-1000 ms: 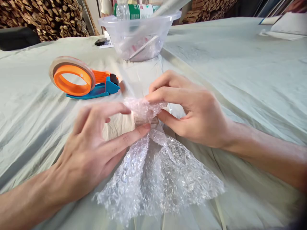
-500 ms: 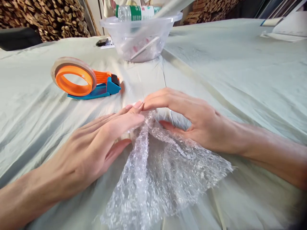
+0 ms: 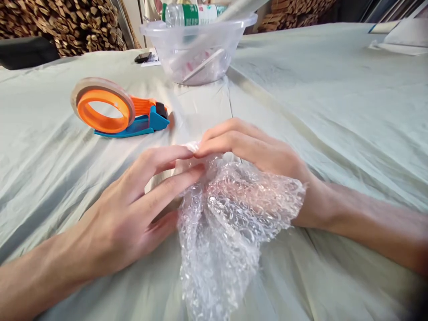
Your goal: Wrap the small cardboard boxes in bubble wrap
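A crumpled sheet of clear bubble wrap (image 3: 220, 254) lies in front of me, gathered at its far end and fanning out toward me. My left hand (image 3: 133, 200) presses on the gathered end from the left, its fingers bent over the plastic. From the other side my right hand (image 3: 261, 156) grips the same end, and a flap of the wrap covers its thumb. The fingertips of both hands meet at the top of the bunch. Whether anything is wrapped inside cannot be made out.
Beyond my left hand stands an orange and blue tape dispenser (image 3: 133, 117) with a roll of tape. Farther back is a clear plastic basin (image 3: 197, 53) holding a bottle (image 3: 192, 15). A dark phone-like object (image 3: 143, 57) lies beside it. A wrinkled pale cloth (image 3: 317, 111) covers the table.
The right side of the bubble wrap has been folded up over my right thumb. My left fingers have shifted and spread, and the near end of the wrap has narrowed.
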The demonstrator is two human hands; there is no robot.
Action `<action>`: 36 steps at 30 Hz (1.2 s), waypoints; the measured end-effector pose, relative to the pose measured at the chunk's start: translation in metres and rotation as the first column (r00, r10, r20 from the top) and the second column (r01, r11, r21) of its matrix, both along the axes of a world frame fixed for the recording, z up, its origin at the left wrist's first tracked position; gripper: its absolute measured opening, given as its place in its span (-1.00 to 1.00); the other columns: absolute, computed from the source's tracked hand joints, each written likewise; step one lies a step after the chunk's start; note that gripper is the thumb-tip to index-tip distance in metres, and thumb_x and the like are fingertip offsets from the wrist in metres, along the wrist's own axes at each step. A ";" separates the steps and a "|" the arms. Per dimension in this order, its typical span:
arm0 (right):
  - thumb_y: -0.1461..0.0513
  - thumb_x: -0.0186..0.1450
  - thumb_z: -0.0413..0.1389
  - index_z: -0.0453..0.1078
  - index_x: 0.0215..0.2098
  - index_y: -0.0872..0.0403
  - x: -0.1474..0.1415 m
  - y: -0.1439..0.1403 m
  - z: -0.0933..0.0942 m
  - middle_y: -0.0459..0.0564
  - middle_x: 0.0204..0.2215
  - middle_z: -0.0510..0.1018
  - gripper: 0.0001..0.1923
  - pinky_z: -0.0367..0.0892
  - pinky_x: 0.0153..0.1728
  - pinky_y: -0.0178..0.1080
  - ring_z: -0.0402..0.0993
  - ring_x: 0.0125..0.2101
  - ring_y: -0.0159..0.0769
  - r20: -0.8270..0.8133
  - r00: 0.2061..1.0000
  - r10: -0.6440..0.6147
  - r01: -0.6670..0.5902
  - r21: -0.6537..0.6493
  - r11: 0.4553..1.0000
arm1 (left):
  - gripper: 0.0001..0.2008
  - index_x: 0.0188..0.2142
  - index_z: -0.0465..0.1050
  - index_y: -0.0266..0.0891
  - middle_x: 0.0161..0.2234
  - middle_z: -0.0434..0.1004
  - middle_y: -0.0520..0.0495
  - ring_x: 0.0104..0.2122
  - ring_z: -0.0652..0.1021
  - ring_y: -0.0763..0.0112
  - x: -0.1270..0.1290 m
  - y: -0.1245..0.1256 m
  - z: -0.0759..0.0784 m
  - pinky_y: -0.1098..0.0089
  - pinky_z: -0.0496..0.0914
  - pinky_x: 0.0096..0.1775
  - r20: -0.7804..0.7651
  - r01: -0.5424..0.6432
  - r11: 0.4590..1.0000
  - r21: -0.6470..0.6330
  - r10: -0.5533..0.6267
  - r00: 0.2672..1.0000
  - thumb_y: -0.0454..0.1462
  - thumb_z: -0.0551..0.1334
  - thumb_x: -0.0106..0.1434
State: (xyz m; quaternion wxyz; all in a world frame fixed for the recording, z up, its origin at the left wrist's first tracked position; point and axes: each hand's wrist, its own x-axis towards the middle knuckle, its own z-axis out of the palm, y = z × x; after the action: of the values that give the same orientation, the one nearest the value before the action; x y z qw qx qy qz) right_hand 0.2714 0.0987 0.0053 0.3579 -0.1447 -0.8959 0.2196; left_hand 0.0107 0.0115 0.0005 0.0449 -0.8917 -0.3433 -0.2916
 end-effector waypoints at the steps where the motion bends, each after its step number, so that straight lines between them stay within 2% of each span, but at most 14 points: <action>1: 0.12 0.58 0.24 0.51 0.11 0.02 0.000 -0.002 0.000 0.04 0.11 0.59 -0.79 0.44 0.30 -0.19 0.57 0.16 -0.26 -0.006 1.000 0.007 -0.007 0.004 1.000 | -0.51 0.35 0.43 -0.23 0.33 0.45 -0.30 0.33 0.57 0.11 0.001 0.000 0.000 0.18 0.54 0.38 0.003 -0.014 1.000 0.016 0.014 1.000 -0.42 0.32 0.46; 5: 0.22 0.56 0.25 0.59 0.07 0.12 -0.002 -0.009 -0.003 0.09 0.09 0.54 -0.82 0.49 0.20 -0.29 0.57 0.08 -0.30 -0.064 0.998 0.002 -0.003 -0.013 1.000 | -0.62 0.25 0.48 -0.17 0.24 0.52 -0.21 0.15 0.64 0.22 0.005 -0.001 0.001 0.27 0.61 0.20 0.021 -0.062 0.996 0.064 0.060 0.998 -0.39 0.31 0.49; 8: 0.17 0.52 0.30 0.65 -0.06 0.04 -0.005 -0.014 -0.005 0.04 0.03 0.49 -0.88 0.59 0.04 -0.23 0.58 -0.07 -0.29 -0.128 0.992 -0.023 0.012 -0.082 0.997 | -0.73 0.15 0.52 -0.13 0.16 0.59 -0.11 0.09 0.65 0.31 0.008 -0.002 0.003 0.35 0.56 0.15 0.036 -0.061 0.995 0.078 0.059 0.998 -0.39 0.28 0.52; 11: 0.16 0.52 0.29 0.67 -0.02 0.02 -0.004 -0.016 -0.001 0.02 -0.02 0.52 -0.85 0.60 0.01 -0.22 0.61 -0.11 -0.30 -0.078 0.996 -0.052 0.044 -0.105 0.993 | -0.75 0.07 0.54 -0.08 0.11 0.63 -0.04 0.02 0.67 0.35 0.010 -0.002 0.004 0.35 0.56 0.08 0.072 -0.122 0.989 0.080 0.117 0.991 -0.43 0.29 0.50; 13: 0.19 0.52 0.26 0.66 0.03 0.08 -0.002 -0.014 0.002 0.06 -0.02 0.58 -0.81 0.59 0.05 -0.22 0.62 -0.06 -0.27 -0.039 0.999 0.000 -0.002 -0.054 0.999 | -0.74 0.05 0.54 -0.07 0.08 0.63 -0.02 0.00 0.67 0.35 0.010 -0.002 0.004 0.32 0.57 0.05 0.109 -0.140 0.987 0.082 0.131 0.985 -0.45 0.31 0.48; 16: 0.17 0.52 0.24 0.61 0.08 0.15 0.001 -0.008 0.006 0.15 -0.01 0.62 -0.74 0.57 0.15 -0.14 0.61 0.02 -0.19 -0.031 0.989 0.143 -0.143 0.007 0.990 | -0.77 0.01 0.52 -0.07 0.08 0.60 -0.03 0.01 0.66 0.30 0.009 -0.001 0.003 0.26 0.58 0.05 0.161 -0.135 0.989 0.063 0.124 0.979 -0.42 0.33 0.46; 19: 0.12 0.54 0.24 0.58 0.03 0.09 0.002 -0.005 0.006 0.13 -0.01 0.63 -0.78 0.56 0.17 -0.11 0.60 0.05 -0.17 -0.038 0.981 0.193 -0.193 0.005 0.981 | -0.84 -0.05 0.48 -0.07 0.11 0.58 -0.03 0.04 0.64 0.26 0.008 0.000 0.002 0.20 0.59 0.07 0.197 -0.126 0.991 0.032 0.118 0.973 -0.35 0.35 0.47; 22: 0.18 0.57 0.18 0.55 -0.09 0.04 0.000 -0.006 0.004 0.07 -0.02 0.63 -0.87 0.57 0.14 -0.14 0.63 0.00 -0.24 -0.047 0.987 0.157 -0.157 -0.003 0.988 | -0.92 -0.10 0.46 -0.08 0.09 0.59 -0.06 0.04 0.64 0.27 0.009 0.000 0.003 0.21 0.59 0.05 0.210 -0.117 0.993 0.004 0.113 0.971 -0.28 0.34 0.50; 24: 0.23 0.59 0.14 0.53 -0.14 0.03 -0.001 -0.008 0.003 0.05 -0.03 0.64 -0.85 0.57 0.13 -0.16 0.64 -0.03 -0.26 -0.053 0.991 0.124 -0.124 0.005 0.992 | -0.94 -0.11 0.47 -0.08 0.06 0.61 -0.04 0.02 0.65 0.29 0.012 0.000 0.004 0.23 0.59 0.03 0.236 -0.120 0.993 -0.014 0.120 0.964 -0.26 0.33 0.52; 28: 0.20 0.61 0.13 0.52 -0.13 0.04 -0.003 -0.009 0.001 0.05 -0.08 0.66 -0.84 0.57 0.10 -0.17 0.63 -0.06 -0.27 -0.082 0.990 0.110 -0.104 0.079 0.991 | -0.94 -0.12 0.51 -0.07 0.09 0.63 0.03 0.12 0.65 0.29 0.014 -0.003 0.007 0.24 0.60 0.13 0.273 -0.140 0.987 -0.081 0.157 0.949 -0.30 0.30 0.51; 31: 0.20 0.60 0.18 0.49 -0.12 0.01 -0.004 -0.012 -0.001 -0.02 -0.15 0.65 -0.90 0.59 0.05 -0.18 0.64 -0.09 -0.29 -0.095 0.991 0.096 -0.088 0.090 0.992 | -0.91 -0.18 0.54 -0.10 0.12 0.66 0.02 0.13 0.67 0.35 0.012 -0.003 0.009 0.35 0.62 0.13 0.265 -0.131 0.978 -0.165 0.172 0.949 -0.30 0.29 0.52; 33: 0.22 0.57 0.24 0.48 -0.09 0.00 -0.004 -0.015 -0.003 -0.08 -0.16 0.66 -0.95 0.61 -0.01 -0.22 0.64 -0.13 -0.32 -0.122 0.989 0.079 -0.074 0.046 0.996 | -0.91 -0.16 0.56 -0.14 0.09 0.68 -0.01 0.05 0.68 0.40 0.011 -0.002 0.009 0.42 0.65 0.07 0.257 -0.105 0.978 -0.181 0.150 0.955 -0.27 0.29 0.54; 36: 0.23 0.49 0.34 0.44 -0.02 -0.05 -0.005 -0.021 -0.001 -0.15 -0.10 0.66 -0.82 0.61 -0.10 -0.34 0.62 -0.19 -0.40 -0.186 0.982 0.031 -0.044 -0.065 0.997 | -0.96 -0.06 0.54 -0.16 0.00 0.70 0.03 -0.05 0.70 0.47 0.013 0.000 0.009 0.50 0.67 0.01 0.329 -0.095 0.976 -0.198 0.157 0.931 -0.28 0.30 0.53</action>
State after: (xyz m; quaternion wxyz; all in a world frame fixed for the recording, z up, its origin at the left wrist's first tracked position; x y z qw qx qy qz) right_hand 0.2660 0.0780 0.0039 0.4299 -0.1192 -0.8534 0.2697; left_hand 0.0239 0.0115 0.0090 -0.0769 -0.8039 -0.4273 -0.4067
